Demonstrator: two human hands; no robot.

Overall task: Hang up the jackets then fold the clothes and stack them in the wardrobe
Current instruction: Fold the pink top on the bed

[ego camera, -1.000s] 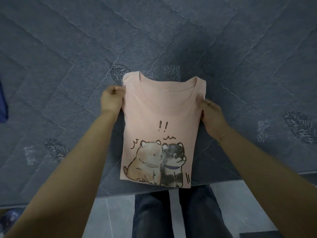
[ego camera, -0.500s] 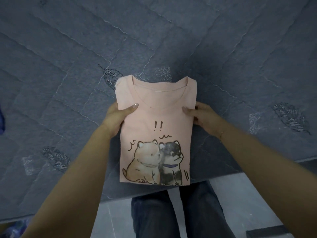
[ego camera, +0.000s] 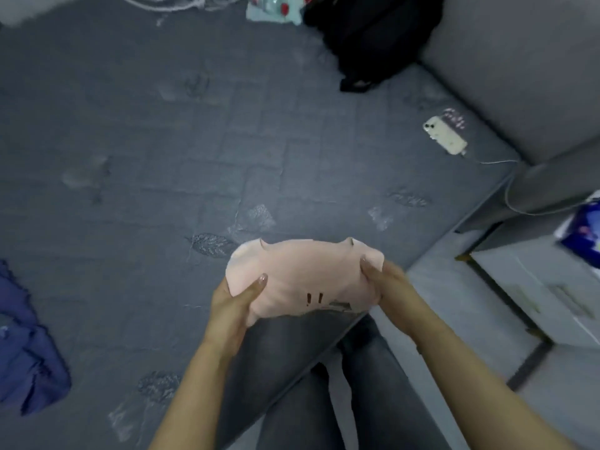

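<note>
Folded pink cotton T-shirt with the cartoon dog print was off the bed now. A moment before it lay flat on the grey quilted mattress, my hands at its shoulders; here it was lifted clear, held in the air over the mattress's near edge, sagging a little in the middle. My view had also swung up and rightward. Judged the fold finished and the carry to the wardrobe begun.

Left hand gripped the shirt's left side, thumb on top, fingers curled beneath. Right hand clamped the right side the same way. Only the "!!" of the print showed.

Around: crumpled blue garment at the mattress's left edge, likely still to fold. Black garment heap at the far side, beside a pale patterned cloth. White phone on a cable near the grey upholstered bed frame.

To my right, a white cabinet stood close beside the bed. Wardrobe not in view. The loose fold could slump in transit.
</note>
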